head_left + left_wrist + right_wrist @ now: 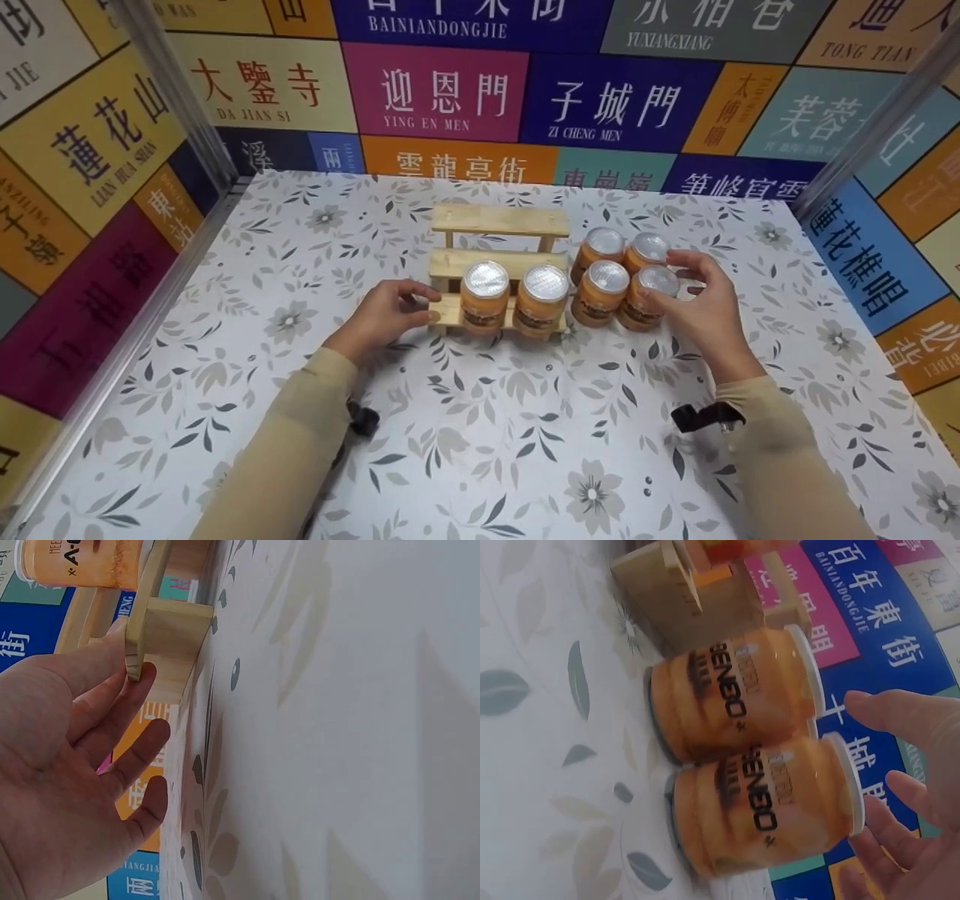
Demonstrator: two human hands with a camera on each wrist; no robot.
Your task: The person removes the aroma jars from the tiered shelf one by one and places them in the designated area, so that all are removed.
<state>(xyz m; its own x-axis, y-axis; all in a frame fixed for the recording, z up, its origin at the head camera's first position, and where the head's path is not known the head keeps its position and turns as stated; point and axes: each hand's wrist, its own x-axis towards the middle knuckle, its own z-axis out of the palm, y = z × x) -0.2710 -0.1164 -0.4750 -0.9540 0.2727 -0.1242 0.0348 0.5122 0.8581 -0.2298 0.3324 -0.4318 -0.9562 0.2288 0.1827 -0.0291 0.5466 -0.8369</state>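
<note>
A small three-tier wooden step rack (495, 262) stands on the table. At its left end my left hand (390, 311) pinches the edge of the lowest board; the left wrist view shows this hand (82, 742) with its other fingers spread loosely. Two orange cans with silver lids, a left one (484, 300) and a right one (541, 304), stand upright on that lowest board. Several like cans are grouped upright on the table right of the rack. My right hand (701, 296) is beside the front right can (769, 802), its thumb and fingers apart around the lid.
A floral-patterned cloth (510, 442) covers the table. Panels printed with place names (439, 94) rise behind and on both sides. The front left can of the group (735, 694) stands close against the rack's right end.
</note>
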